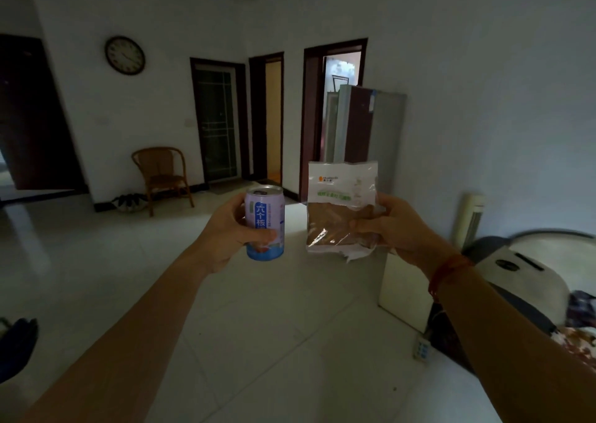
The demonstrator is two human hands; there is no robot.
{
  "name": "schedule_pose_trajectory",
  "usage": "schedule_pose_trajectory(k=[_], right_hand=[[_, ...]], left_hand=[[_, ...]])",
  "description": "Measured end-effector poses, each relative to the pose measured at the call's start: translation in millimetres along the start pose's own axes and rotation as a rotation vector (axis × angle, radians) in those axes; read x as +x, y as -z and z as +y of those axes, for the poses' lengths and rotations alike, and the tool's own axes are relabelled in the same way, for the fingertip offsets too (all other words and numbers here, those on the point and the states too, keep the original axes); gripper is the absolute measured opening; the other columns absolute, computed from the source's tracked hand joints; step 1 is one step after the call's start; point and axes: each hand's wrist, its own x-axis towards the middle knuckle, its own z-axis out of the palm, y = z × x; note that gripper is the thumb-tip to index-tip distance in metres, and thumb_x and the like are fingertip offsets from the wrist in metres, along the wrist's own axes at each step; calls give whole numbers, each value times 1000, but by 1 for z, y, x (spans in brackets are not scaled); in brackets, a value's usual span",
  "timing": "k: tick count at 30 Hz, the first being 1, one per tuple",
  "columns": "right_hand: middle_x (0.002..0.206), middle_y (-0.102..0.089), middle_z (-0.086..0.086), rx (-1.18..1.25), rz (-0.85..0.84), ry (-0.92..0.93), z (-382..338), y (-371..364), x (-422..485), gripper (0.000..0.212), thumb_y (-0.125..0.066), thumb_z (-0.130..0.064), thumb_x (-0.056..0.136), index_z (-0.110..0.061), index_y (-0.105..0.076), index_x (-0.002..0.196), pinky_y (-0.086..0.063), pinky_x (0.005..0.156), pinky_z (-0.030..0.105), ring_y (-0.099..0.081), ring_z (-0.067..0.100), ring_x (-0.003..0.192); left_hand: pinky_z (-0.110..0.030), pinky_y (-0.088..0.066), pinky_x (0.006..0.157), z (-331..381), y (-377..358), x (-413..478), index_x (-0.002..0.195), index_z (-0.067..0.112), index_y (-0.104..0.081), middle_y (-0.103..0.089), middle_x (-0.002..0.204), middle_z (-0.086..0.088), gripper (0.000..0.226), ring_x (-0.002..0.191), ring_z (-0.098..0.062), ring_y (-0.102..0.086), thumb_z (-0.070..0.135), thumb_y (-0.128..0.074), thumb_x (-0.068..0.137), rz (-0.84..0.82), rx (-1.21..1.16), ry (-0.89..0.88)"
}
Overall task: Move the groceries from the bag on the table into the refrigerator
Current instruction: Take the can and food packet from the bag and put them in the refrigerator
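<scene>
Left hand (230, 232) grips a drink can (265, 219) and right hand (398, 226) pinches a snack packet (342, 203), so the carry seems underway; next they must reach the refrigerator (383, 126) ahead.

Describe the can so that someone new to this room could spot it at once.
Find the tall refrigerator by the right wall. Two hands are raised before it. The left hand grips the can, a blue and lilac cylinder, unlike the flat packet in the right hand.
</scene>
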Motion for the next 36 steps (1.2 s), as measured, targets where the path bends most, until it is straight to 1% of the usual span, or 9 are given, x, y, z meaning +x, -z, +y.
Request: schedule_pose_trajectory(k=[4,7,9,17,21,25,29,33,36], right_hand=[[101,-74,7,-2,-2,20,12,4,81,50,-74,13,73,-9,-65,118,-59,65,33,-74,19,81],[98,-74,2,-1,-46,11,18,5,136,46,-72,11,76,-12,-65,115,-58,58,24,-74,11,75],[98,-74,2,-7,-71,6,24,5,174,45,-72,9,77,-13,-65,115,-56,56,22,-74,9,74],[102,-73,4,-40,-102,-18,61,-17,314,51,-75,7,76,-13,-64,121,-56,57,22,-73,10,79],[99,-73,0,-51,-107,-38,83,-38,385,49,-74,8,76,-14,-64,119,-57,57,23,-74,9,77],[95,-74,-2,-21,-78,-57,110,-68,465,50,-75,8,75,-17,-65,117,-58,58,27,-74,10,76],[96,-74,-2,-10,-47,-82,128,-99,545,50,-76,8,75,-15,-66,118,-59,60,26,-73,9,78],[104,-73,3,-9,-28,-88,140,-117,620,49,-76,7,75,-12,-65,119,-61,68,30,-72,17,90],[101,-73,0,-6,-12,-96,149,-123,666,46,-76,7,75,-18,-66,112,-61,69,29,-71,14,88]], left_hand=[[-28,-59,74,-22,8,74,118,20,-56,-69,110,-4,61,100,-17,-69,-8,-78,68,18,6,-1],[-29,-60,74,-33,15,129,122,16,-55,-69,110,-5,64,99,-18,-69,-8,-79,68,35,13,18],[-30,-60,74,-43,21,167,125,15,-54,-69,110,-4,67,99,-18,-69,-9,-79,67,60,3,25],[-28,-59,74,-92,55,284,121,18,-55,-69,110,-3,64,100,-13,-69,-9,-78,68,85,7,35],[-26,-59,73,-131,78,345,116,20,-57,-69,108,-2,59,98,-12,-69,-9,-78,69,88,11,31],[-28,-59,77,-174,114,419,112,24,-57,-70,107,0,57,98,-10,-69,-6,-78,69,78,21,12],[-32,-59,79,-209,155,499,108,27,-58,-70,106,1,55,101,-13,-68,-4,-80,68,53,52,17],[-37,-58,84,-235,188,576,115,22,-58,-70,110,-1,57,103,-13,-68,-1,-80,68,7,59,17],[-41,-57,88,-253,201,625,123,16,-56,-69,113,-3,62,105,-16,-68,-2,-80,68,-3,60,29]])
